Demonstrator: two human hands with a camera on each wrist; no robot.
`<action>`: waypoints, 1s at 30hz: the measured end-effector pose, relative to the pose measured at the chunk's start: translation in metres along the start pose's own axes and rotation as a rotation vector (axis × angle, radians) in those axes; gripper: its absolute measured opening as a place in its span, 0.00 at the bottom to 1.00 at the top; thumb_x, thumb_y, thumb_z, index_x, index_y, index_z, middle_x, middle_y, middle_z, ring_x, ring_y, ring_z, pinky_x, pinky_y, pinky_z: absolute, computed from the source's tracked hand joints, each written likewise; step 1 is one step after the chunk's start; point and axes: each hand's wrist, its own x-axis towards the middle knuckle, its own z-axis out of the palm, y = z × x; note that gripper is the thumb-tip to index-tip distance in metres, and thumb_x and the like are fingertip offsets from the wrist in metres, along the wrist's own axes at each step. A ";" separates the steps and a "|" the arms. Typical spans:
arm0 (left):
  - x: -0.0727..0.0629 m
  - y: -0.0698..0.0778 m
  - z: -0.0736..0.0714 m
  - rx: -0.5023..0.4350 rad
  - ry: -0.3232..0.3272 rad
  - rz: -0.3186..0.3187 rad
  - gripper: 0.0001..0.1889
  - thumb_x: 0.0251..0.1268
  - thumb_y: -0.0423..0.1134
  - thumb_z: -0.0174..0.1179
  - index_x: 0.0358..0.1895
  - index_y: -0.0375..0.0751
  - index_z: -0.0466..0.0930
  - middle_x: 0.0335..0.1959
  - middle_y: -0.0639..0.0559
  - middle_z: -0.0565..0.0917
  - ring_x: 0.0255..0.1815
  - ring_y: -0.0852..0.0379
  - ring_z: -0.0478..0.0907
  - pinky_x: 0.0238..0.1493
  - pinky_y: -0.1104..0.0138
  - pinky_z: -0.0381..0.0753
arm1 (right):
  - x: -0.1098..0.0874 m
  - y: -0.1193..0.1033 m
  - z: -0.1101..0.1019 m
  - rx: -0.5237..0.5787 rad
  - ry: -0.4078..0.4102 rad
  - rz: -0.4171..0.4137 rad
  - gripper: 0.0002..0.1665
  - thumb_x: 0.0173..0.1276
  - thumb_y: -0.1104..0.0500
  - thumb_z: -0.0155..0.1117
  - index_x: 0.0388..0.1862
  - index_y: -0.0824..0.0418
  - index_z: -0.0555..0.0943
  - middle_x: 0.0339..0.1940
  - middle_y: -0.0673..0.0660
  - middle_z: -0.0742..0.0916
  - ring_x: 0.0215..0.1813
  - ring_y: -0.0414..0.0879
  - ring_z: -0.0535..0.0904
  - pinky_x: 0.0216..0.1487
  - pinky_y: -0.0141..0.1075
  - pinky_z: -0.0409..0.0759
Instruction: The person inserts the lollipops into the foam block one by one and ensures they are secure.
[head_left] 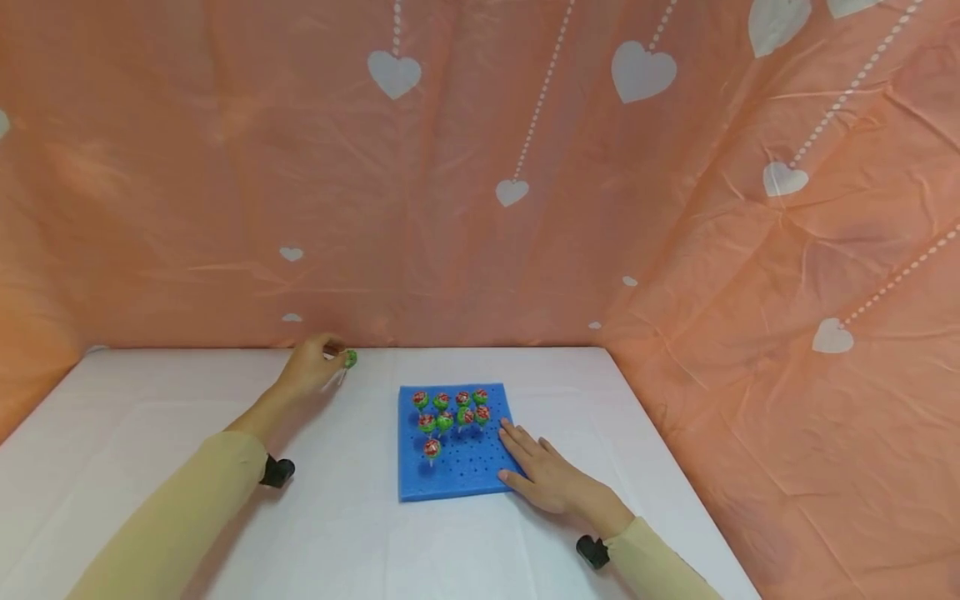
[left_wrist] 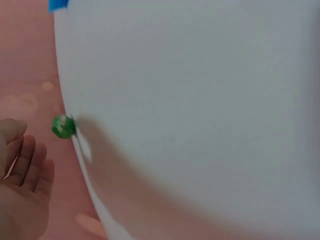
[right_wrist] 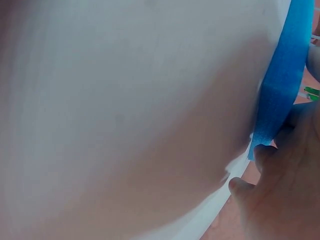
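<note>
A lollipop with a green wrapper (head_left: 350,358) is at the far edge of the table, its white stick pointing toward the near side. My left hand (head_left: 309,367) is right beside it in the head view. In the left wrist view, a gap shows between my extended fingers (left_wrist: 30,162) and the green lollipop head (left_wrist: 63,126). A blue foam board (head_left: 468,479) with rows of holes bears several red-and-green lollipops (head_left: 432,449), standing on their sticks. My right hand (head_left: 551,477) rests with spread fingers on the board's right edge; in the right wrist view, the board's blue side (right_wrist: 280,90) is beside the fingers.
A white cloth covers the table (head_left: 345,533). Behind it and along the right hangs an orange curtain (head_left: 450,275) with white hearts. Black wrist cameras (head_left: 277,472) are worn on both wrists.
</note>
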 end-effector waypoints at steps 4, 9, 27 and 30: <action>0.007 -0.005 0.000 0.032 -0.027 -0.025 0.17 0.74 0.29 0.58 0.59 0.18 0.76 0.52 0.25 0.81 0.55 0.30 0.78 0.59 0.42 0.80 | 0.000 0.001 -0.001 -0.002 -0.003 0.004 0.45 0.84 0.37 0.44 0.86 0.61 0.50 0.88 0.56 0.51 0.86 0.57 0.46 0.82 0.61 0.49; 0.013 -0.011 0.001 0.093 -0.049 -0.020 0.17 0.74 0.28 0.57 0.59 0.18 0.76 0.53 0.24 0.81 0.57 0.28 0.78 0.61 0.40 0.78 | 0.000 0.000 -0.001 0.003 -0.007 0.003 0.44 0.84 0.37 0.44 0.86 0.61 0.50 0.88 0.55 0.50 0.86 0.57 0.46 0.82 0.61 0.49; 0.017 -0.018 0.009 0.162 -0.086 -0.062 0.17 0.79 0.34 0.55 0.62 0.26 0.80 0.60 0.26 0.81 0.64 0.30 0.76 0.65 0.40 0.74 | 0.000 0.001 0.000 0.005 -0.013 0.007 0.44 0.85 0.38 0.44 0.86 0.61 0.50 0.88 0.56 0.51 0.86 0.57 0.47 0.82 0.61 0.49; 0.017 -0.016 0.009 0.158 -0.088 -0.067 0.17 0.79 0.34 0.56 0.61 0.26 0.80 0.56 0.28 0.83 0.59 0.32 0.78 0.62 0.41 0.77 | -0.001 -0.001 -0.001 0.013 -0.017 0.011 0.44 0.84 0.38 0.45 0.86 0.61 0.51 0.88 0.56 0.51 0.86 0.57 0.47 0.82 0.61 0.49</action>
